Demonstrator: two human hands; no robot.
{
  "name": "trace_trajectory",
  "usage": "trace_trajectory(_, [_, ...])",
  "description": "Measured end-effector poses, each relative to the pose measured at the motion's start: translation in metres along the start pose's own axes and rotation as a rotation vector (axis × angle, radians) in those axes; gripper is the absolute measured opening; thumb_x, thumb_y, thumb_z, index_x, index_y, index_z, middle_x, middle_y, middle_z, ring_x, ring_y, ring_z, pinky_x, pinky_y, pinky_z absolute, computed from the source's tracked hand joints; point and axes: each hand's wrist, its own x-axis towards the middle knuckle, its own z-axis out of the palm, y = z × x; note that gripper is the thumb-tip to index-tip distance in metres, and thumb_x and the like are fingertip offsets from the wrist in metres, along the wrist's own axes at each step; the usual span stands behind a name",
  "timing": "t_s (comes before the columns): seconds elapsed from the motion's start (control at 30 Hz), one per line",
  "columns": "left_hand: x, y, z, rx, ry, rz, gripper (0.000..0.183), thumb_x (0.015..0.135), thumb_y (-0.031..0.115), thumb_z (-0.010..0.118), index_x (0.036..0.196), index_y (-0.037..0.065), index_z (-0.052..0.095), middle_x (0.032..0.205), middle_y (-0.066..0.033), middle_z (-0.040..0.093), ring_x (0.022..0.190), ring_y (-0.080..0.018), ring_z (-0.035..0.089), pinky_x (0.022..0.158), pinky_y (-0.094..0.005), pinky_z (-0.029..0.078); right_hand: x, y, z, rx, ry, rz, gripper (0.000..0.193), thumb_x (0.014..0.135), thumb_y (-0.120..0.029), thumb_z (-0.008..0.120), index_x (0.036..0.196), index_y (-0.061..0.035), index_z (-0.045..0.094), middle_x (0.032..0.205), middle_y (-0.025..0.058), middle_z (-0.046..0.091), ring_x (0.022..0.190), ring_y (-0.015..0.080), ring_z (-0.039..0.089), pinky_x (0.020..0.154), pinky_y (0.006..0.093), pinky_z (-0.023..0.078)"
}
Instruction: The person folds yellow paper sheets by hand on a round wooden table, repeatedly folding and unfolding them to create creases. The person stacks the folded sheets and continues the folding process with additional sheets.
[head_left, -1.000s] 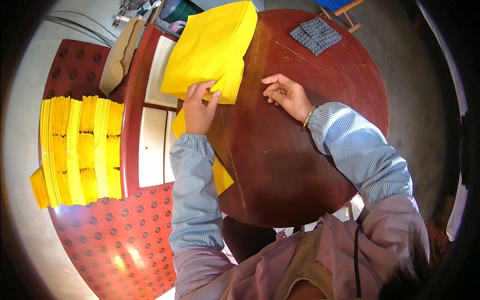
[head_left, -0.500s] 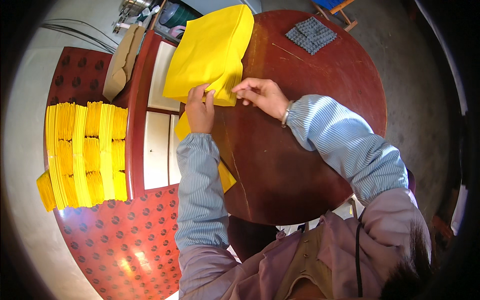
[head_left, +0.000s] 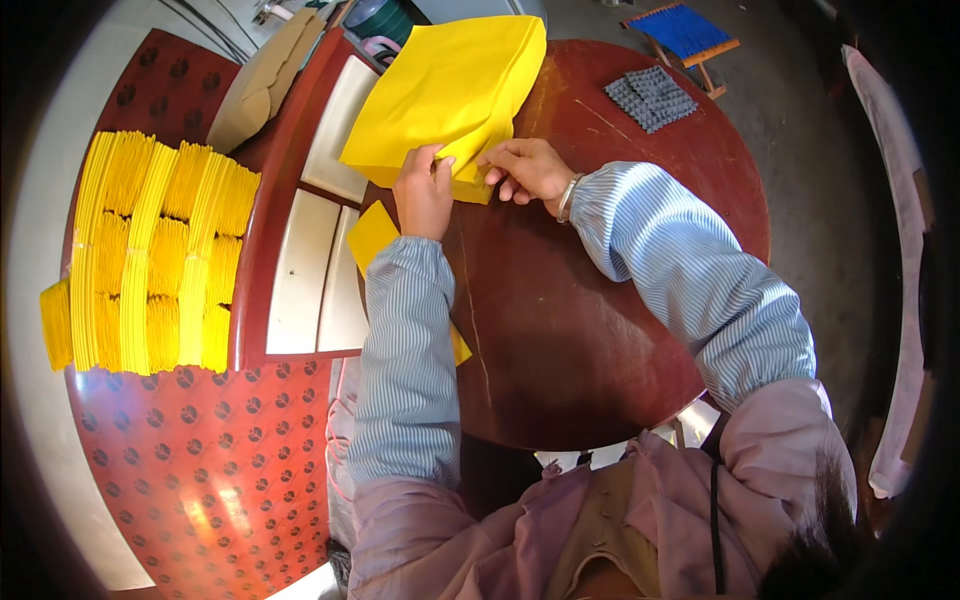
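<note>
Working the near edge of the yellow stack with both hands

From my remote seat, I have the head view looking down on a round, dark red tabletop (head_left: 570, 320). The yellow stack (head_left: 450, 85) lies at its far left part, its layered edge toward me. My left hand (head_left: 422, 200) is at that near edge, thumb and fingers clamped, as far as I can make out, on the upper layers. My right hand (head_left: 537, 172) is beside it at the near right corner, fingers curled and tips against the layers; I cannot tell whether they pinch one or only touch.

I judge the step in hand to be sorting or separating layers along this edge. The next move, to my mind, calls for the left hand to steady the upper layers while the right fingertips find a clean division between sheets. Too deep a pinch could drag several together, and soft material like this may crease.

A loose yellow piece (head_left: 373, 236) lies partly under my left forearm, so I would keep that sleeve light. The grey textured square (head_left: 650, 98) sits well apart, toward the far right.
</note>
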Motion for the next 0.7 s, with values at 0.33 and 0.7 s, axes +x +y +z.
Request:
trace_trajectory(0.33, [0.001,-0.001,-0.002,-0.202,0.019,-0.110,0.024,0.096,0.010,0.074,0.115,-0.003,0.071,0.105,-0.0203,0.073,0.090,-0.0313,0.073,0.082,-0.0381,0.057,0.028,-0.023,0.011,0.016,0.018,0.163,0.051,0.109,-0.045,0.058,0.125,0.0035,0.064,0.102,0.0151,0.080,0.056,0.0128,0.066,0.047,0.0220,0.047])
trace_trajectory(0.7, [-0.044,0.021,-0.015,-0.584,0.293,-0.487,0.023,0.098,0.008,0.071,0.121,0.001,0.071,0.115,-0.0145,0.072,0.098,-0.0268,0.070,0.088,-0.0429,0.058,0.041,-0.041,0.027,0.004,0.147,0.118,0.031,0.097,-0.026,0.078,0.115,-0.0020,0.068,0.086,0.0096,0.078,0.055,0.0127,0.067,0.047,0.0199,0.045])
